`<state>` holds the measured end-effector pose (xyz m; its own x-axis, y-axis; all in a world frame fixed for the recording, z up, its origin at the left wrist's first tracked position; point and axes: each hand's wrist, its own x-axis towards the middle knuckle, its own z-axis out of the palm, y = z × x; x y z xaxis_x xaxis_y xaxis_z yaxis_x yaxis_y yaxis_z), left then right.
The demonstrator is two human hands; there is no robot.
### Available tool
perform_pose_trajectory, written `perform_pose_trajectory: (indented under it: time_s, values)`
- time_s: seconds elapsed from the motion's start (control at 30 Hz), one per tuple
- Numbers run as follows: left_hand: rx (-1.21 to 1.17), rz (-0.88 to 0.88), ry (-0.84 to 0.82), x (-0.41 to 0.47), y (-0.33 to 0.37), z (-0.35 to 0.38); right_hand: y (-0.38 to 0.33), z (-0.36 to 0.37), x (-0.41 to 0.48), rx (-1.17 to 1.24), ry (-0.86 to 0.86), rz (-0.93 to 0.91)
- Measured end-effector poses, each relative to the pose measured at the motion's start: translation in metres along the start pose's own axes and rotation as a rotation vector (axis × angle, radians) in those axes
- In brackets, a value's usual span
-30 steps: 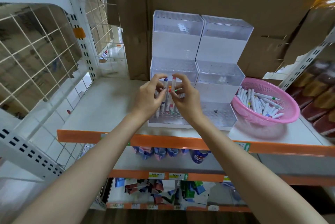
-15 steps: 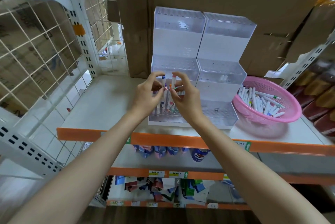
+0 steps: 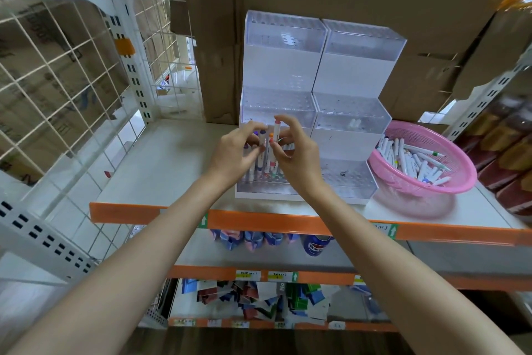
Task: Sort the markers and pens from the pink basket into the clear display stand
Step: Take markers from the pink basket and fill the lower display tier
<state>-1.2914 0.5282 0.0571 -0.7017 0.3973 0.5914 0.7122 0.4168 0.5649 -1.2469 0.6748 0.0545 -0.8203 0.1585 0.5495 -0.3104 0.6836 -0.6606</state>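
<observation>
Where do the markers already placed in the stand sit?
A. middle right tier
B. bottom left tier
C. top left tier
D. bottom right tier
B: the upright markers stand in the holes of the stand's bottom left tier, between the two hands; the top tiers hold none.

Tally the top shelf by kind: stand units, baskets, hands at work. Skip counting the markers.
Clear display stand units: 2 (left unit, right unit)
Pink basket: 1
Hands: 2 (left hand on a blue-capped marker, right hand on a pink-capped marker)
Total: 5
</observation>
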Motion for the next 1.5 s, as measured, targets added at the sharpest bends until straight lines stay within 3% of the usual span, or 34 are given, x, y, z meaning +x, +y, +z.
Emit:
perform_pose_trajectory:
  time_s: [0.33,0.57,0.83,1.5]
  values:
    - [0.056,0.069,-0.005,0.002,-0.003,-0.002,-0.001,0.004,-0.006,0.025,-0.023,0.019]
    - [0.255,0.156,-0.060,-0.003,-0.012,0.005,0.003,0.006,-0.006,0.010,0.004,0.010]
    - [0.332,0.232,-0.013,-0.002,-0.017,0.006,0.008,0.007,-0.006,0.005,0.006,-0.004]
    - [0.294,0.173,-0.050,-0.011,-0.022,0.000,0.006,0.003,0.000,-0.041,-0.007,-0.051]
